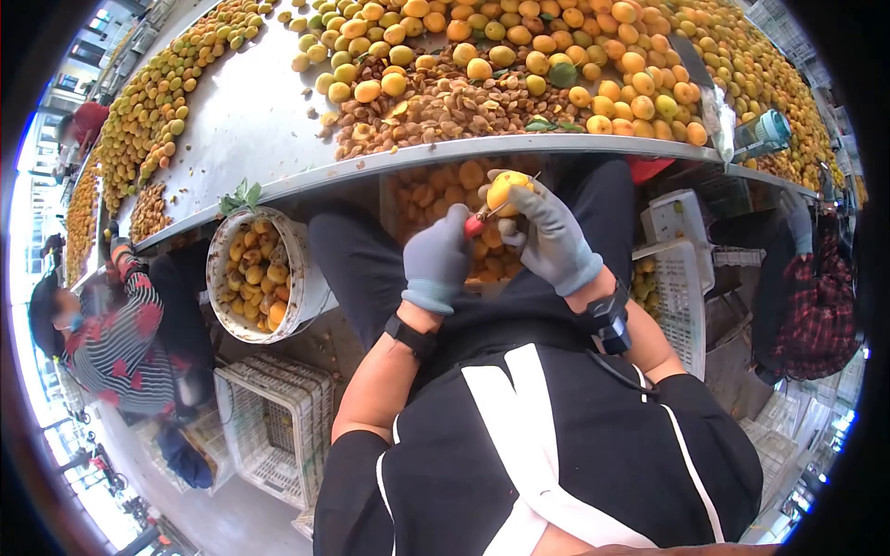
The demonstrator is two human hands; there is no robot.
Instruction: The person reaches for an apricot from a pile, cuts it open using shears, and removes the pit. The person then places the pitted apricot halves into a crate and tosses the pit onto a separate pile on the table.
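Observation:
My left hand, in a grey glove, is closed around a small red-handled tool. The tool's working end meets the fruit and is mostly hidden, so its exact kind cannot be made out. A yellow-orange apricot is gripped in the gloved fingers of my right hand, just above and right of the tool. Both hands are close together over my lap. Below them a crate of apricot pieces shows between my knees, partly covered by the hands.
The metal table ahead carries heaped apricots and a pile of pits. At my left stands a white bucket of apricots, near a plastic crate. A bottle lies at the table edge. Co-workers sit on both sides.

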